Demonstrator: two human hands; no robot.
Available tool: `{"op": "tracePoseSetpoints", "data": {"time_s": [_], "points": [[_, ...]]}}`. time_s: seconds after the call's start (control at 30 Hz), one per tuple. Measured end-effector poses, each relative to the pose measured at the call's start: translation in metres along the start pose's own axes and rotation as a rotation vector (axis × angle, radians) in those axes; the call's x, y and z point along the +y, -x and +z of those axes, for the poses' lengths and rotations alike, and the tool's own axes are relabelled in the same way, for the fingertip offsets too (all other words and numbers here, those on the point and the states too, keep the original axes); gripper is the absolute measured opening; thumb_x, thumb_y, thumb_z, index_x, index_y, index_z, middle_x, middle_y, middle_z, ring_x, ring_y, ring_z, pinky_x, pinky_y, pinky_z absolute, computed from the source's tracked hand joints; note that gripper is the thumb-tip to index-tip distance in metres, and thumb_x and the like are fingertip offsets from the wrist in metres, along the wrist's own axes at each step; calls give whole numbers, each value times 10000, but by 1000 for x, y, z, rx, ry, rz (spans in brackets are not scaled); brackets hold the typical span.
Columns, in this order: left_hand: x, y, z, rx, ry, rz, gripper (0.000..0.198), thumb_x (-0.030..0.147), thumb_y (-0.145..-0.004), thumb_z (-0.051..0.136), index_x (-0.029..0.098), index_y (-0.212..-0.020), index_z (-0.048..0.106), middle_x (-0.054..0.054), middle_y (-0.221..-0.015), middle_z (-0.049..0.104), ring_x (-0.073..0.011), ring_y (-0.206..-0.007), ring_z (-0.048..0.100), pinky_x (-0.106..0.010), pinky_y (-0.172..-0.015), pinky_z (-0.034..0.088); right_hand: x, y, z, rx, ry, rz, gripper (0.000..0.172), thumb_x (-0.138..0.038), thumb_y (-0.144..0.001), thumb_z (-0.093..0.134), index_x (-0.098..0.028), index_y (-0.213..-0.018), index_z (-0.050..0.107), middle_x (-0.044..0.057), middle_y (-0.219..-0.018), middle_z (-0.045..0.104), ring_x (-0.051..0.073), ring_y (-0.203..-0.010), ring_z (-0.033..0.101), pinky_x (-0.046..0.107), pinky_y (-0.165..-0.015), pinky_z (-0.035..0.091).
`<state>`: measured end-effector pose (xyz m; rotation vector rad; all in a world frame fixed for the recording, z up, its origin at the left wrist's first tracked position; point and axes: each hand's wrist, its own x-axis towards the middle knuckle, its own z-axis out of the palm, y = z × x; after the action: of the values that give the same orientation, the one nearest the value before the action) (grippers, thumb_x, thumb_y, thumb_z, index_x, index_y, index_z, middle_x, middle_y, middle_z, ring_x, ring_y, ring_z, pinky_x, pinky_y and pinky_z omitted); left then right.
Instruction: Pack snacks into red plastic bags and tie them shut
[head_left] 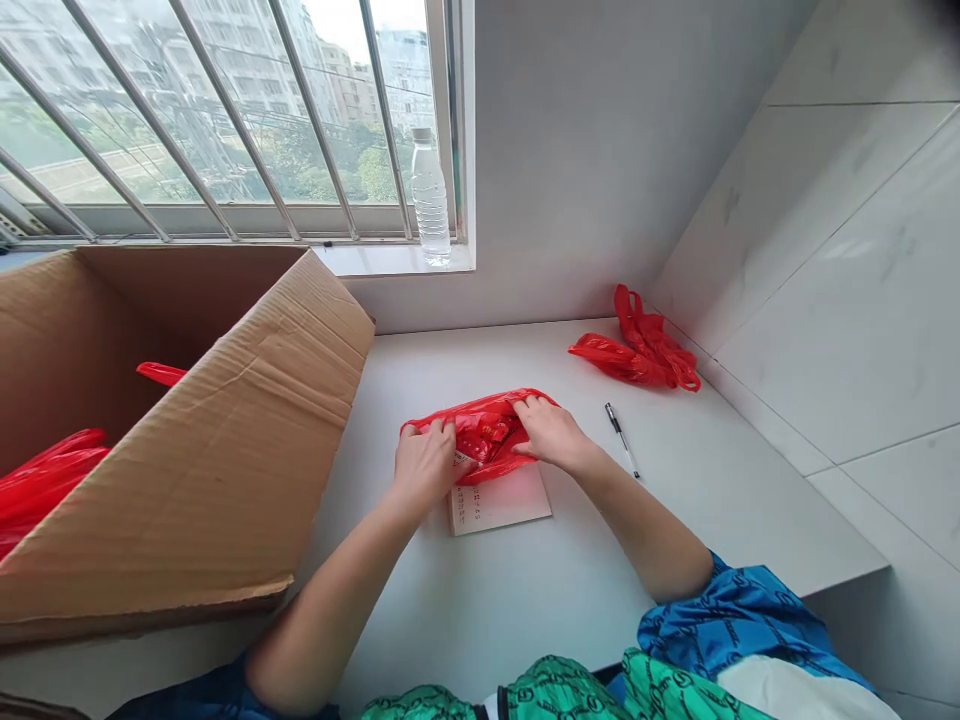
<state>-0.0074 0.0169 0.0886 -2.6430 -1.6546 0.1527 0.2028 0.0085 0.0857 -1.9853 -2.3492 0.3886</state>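
A red plastic bag (491, 435) lies at the middle of the white table, its mouth spread between my two hands. My left hand (427, 462) grips the bag's left edge, fingers curled over the rim. On the other side, my right hand (551, 430) holds the right part of the rim between thumb and fingers. Beneath the bag's near edge, a pale book (510, 500) with printed characters on its cover sticks out toward me. The bag covers the far part of the book. Something with small print shows inside the opening, too unclear to name.
A large open cardboard box (300, 400) stands at left with red bags (52, 480) inside. A black-and-clear pen (622, 440) lies right of my right hand. More red bags (645, 350) are crumpled by the wall. A water bottle (430, 205) stands on the windowsill.
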Motion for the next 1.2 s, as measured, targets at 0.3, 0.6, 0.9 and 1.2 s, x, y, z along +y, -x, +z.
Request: {"op": "tracePoseSetpoints", "data": {"time_s": [0.3, 0.6, 0.9, 1.2], "points": [[-14, 1, 5, 156, 51, 50, 617, 512, -860, 668, 218, -1383, 523, -136, -1253, 609, -310, -1085, 568, -425, -896, 405, 34, 10, -22, -29, -207, -132, 320, -306, -856, 684, -204, -1155, 634, 70, -1152, 677, 214, -1028, 634, 290, -819, 489], [-3, -7, 15, 104, 171, 159, 321, 448, -924, 604, 196, -1113, 668, -98, -1013, 620, -238, -854, 598, -304, -617, 403, -1, 7, -9, 233, -250, -360, 215, -205, -1008, 467, -203, -1111, 656, 47, -1075, 716, 160, -981, 655, 266, -847, 480], [-8, 2, 13, 24, 204, 108, 604, 427, -852, 706, 217, -1382, 509, -94, -1086, 629, -255, -963, 607, -297, -645, 438, 11, -14, 27, 55, 38, -158, 391, -170, -887, 556, -231, -1270, 610, 80, -1255, 625, 215, -1006, 658, 272, -697, 474], [-8, 33, 3, 257, 437, 214, 425, 330, -949, 559, 276, -1370, 523, -103, -1338, 569, -264, -1153, 594, -330, -805, 521, 12, -11, 27, 62, 49, -181, 383, -209, -903, 507, -255, -1263, 626, 74, -1263, 604, 213, -948, 670, 280, -697, 481]]}}
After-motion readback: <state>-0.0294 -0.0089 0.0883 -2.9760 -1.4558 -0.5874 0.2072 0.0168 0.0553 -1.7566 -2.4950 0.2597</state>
